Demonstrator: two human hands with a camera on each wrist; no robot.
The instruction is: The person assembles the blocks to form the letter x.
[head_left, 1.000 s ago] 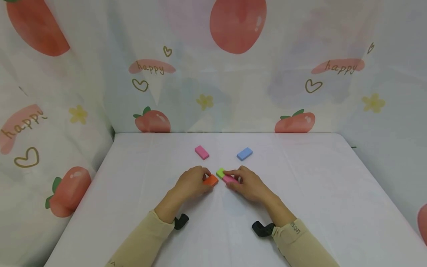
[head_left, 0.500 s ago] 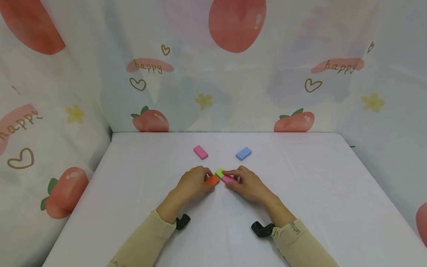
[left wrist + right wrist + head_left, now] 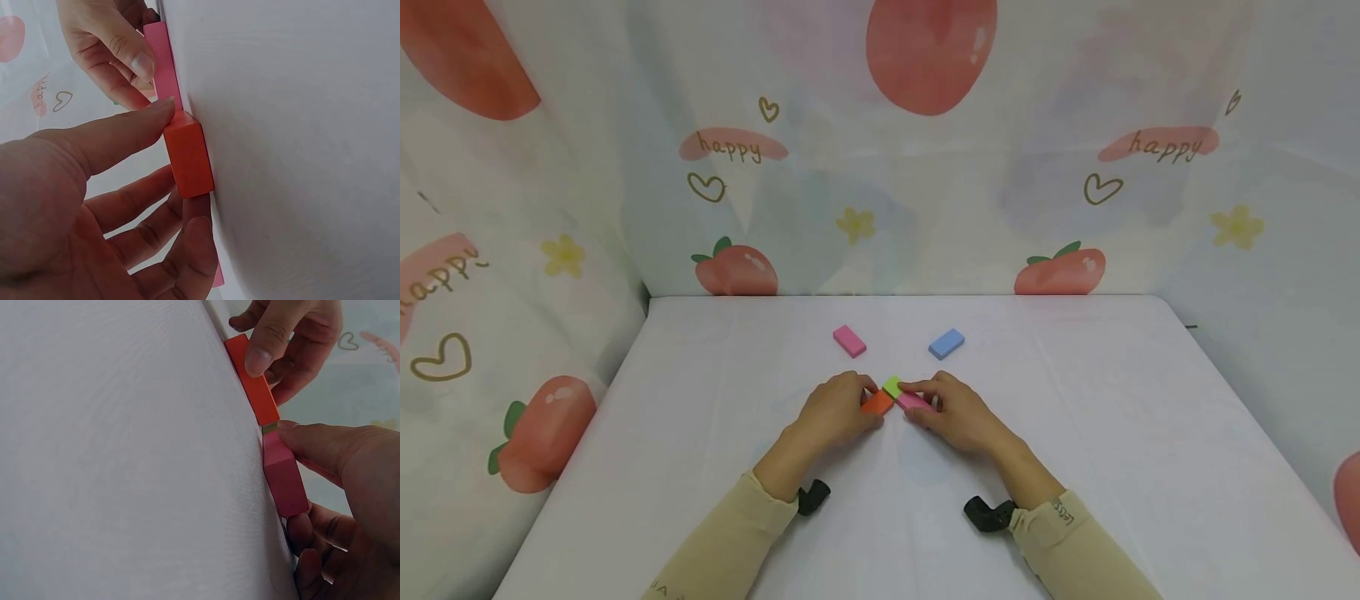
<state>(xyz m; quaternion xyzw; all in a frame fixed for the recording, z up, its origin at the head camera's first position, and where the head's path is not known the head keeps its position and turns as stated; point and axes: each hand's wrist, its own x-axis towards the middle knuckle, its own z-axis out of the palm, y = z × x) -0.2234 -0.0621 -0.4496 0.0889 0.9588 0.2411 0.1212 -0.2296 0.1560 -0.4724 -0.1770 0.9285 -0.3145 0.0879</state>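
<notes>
My left hand pinches an orange block between thumb and fingers, flat on the white table. A pink block is pinched the same way by my right hand. Between them at the back, a green block lies partly behind the right fingers. In the head view the orange block's far end meets the green one. The left wrist view shows the orange block close to the pink block. From the right wrist, a sliver of green shows between orange and pink.
Farther back on the table lie a second pink block on the left and a blue block on the right. Black wrist cameras stick out from both sleeves. A printed curtain stands behind the table.
My left hand has slid the orange block slightly right, closing the gap to the green block. My right hand stays on the pink block. The whole head view has shifted a little.
</notes>
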